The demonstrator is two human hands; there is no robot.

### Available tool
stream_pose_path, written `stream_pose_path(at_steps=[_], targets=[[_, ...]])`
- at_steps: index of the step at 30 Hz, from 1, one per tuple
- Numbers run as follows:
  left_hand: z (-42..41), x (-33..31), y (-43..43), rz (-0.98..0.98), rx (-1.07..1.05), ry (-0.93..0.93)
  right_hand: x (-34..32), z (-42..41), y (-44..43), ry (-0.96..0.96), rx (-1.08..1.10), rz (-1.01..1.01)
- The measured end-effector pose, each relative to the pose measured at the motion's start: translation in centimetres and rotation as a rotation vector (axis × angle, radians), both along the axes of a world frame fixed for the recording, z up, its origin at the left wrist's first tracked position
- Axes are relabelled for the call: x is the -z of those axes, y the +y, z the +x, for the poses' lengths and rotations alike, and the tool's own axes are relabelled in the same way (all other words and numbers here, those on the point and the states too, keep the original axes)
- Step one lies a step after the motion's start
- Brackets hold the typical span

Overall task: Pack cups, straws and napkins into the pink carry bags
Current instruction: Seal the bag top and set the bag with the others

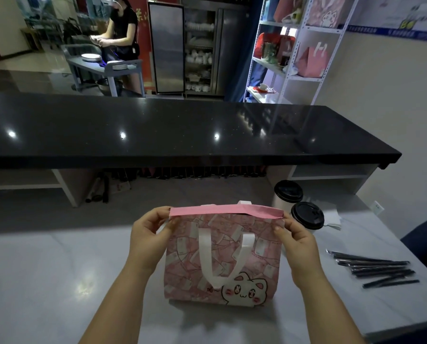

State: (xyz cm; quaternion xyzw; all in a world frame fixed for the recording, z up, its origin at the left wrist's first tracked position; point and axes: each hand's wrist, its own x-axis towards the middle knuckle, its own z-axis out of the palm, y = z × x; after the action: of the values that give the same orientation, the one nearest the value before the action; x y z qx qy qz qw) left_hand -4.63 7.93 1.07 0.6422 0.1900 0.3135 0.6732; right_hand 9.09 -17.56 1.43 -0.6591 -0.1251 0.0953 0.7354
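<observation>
Your left hand (pixel 145 234) pinches the top left corner of the pink carry bag (pixel 222 264) between thumb and curled fingers, and your right hand (pixel 296 242) pinches the top right corner the same way. The bag stands upright on the pale table (pixel 46 281), near you and about centre. Its mouth looks pressed nearly flat along the pink top band, and its white handle (pixel 222 256) hangs down over the near face. You cannot see inside, so whether anything is packed is unclear.

The 2 lidded cups (pixel 306 216) stand just beyond the bag's right corner, close to your right hand. The napkins (pixel 332 217) lie just right of them and the straws (pixel 373 268) are scattered further right.

Watch these risks:
- Spreading the mouth with a sideways tug could swing your right knuckles into the nearer cup and tip it.
- Pulling only at the corners may tear or crease the rim instead of opening it.
- The bag looks light, so lifting as you pull could topple it.
- The drooping handle could catch a cup as it goes in.
</observation>
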Motion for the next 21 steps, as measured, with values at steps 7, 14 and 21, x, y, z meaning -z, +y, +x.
stream_pose_path(at_steps=[7,14,21], targets=[[-0.1,-0.1,1.0,-0.139,0.032,-0.021,0.4,0.4,-0.4,0.003,0.057,0.085],[-0.4,-0.7,1.1,0.020,-0.003,0.062,0.6,1.2,-0.4,0.015,0.018,0.053],[-0.2,-0.9,1.0,0.088,0.032,0.115,-0.2,1.1,-1.1,-0.298,0.059,-0.324]])
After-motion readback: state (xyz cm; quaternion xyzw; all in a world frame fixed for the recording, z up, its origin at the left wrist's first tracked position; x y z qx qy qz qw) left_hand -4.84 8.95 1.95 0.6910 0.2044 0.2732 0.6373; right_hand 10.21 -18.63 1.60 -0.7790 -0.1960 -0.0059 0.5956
